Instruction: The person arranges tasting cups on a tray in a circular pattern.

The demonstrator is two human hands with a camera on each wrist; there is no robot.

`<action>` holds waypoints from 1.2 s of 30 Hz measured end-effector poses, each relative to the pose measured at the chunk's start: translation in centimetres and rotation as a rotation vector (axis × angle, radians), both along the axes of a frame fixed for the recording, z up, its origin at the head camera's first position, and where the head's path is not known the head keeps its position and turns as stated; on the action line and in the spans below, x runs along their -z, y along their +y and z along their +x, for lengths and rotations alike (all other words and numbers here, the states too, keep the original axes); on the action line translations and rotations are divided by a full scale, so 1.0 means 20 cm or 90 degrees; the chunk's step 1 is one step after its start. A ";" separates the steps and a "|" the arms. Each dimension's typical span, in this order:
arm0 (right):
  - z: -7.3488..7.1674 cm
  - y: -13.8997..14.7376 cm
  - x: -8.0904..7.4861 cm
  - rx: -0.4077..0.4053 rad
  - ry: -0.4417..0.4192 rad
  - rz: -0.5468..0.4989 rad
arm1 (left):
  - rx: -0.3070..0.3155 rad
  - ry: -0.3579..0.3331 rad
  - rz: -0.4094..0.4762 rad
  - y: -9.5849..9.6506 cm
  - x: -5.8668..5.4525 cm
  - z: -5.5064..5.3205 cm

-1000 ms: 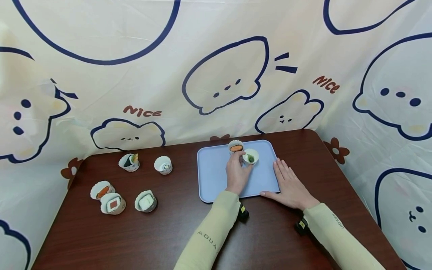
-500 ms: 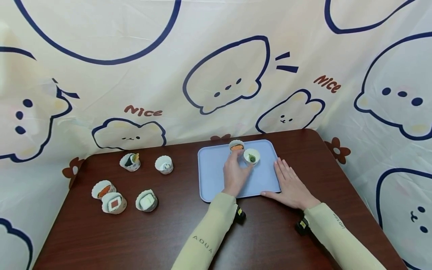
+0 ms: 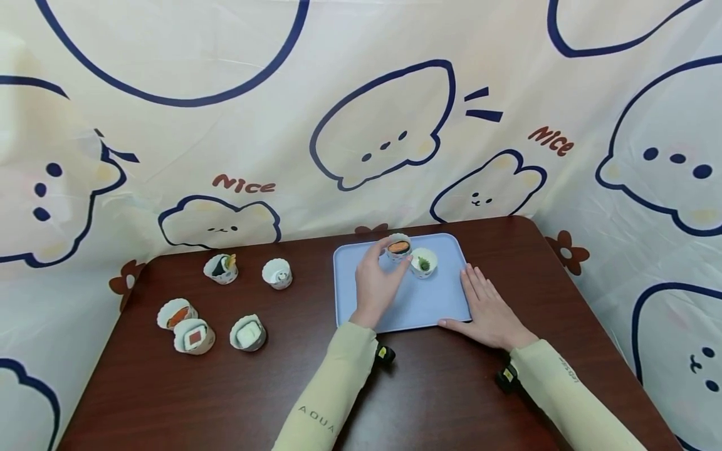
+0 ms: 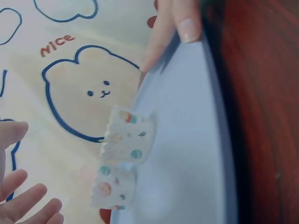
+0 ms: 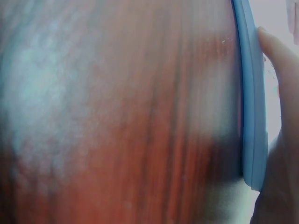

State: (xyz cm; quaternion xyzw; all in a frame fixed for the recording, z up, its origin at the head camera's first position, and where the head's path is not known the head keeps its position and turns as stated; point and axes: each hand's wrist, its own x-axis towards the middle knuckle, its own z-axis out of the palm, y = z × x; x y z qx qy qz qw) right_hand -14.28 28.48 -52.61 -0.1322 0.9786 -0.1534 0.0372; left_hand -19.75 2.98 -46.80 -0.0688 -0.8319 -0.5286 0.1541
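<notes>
On the pale blue tray (image 3: pixel 434 304) stand two small white paper cups side by side. One cup (image 3: pixel 399 248) has an orange-topped piece of food in it; the other cup (image 3: pixel 423 263) holds something with a green top. My left hand (image 3: pixel 376 285) hovers over the tray beside these cups. In the left wrist view its spread fingers (image 4: pixel 23 200) are apart from both printed cups. My right hand (image 3: pixel 489 310) lies with straight fingers along the tray's right edge, its thumb (image 5: pixel 280 58) at the rim in the right wrist view.
Several more paper cups with food stand at the left of the dark wooden table (image 3: pixel 304 382): a back pair (image 3: pixel 220 269) (image 3: pixel 277 274), a touching pair (image 3: pixel 177 314) (image 3: pixel 194 336) and a single cup (image 3: pixel 248 332). A printed cloth (image 3: pixel 254 144) hangs behind.
My left hand has let go of the green-topped cup and drawn away to the left. That cup stays on the tray beside the orange-topped one. The right hand keeps its place.
</notes>
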 end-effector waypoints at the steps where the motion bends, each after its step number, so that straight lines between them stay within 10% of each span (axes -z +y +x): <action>1: 0.00 0.00 0.00 0.000 0.000 -0.001 | -0.003 -0.001 0.001 -0.01 -0.01 0.00; 36: -0.01 0.00 0.00 -0.005 -0.002 0.004 | -0.080 0.060 0.054 -0.40 -0.07 0.02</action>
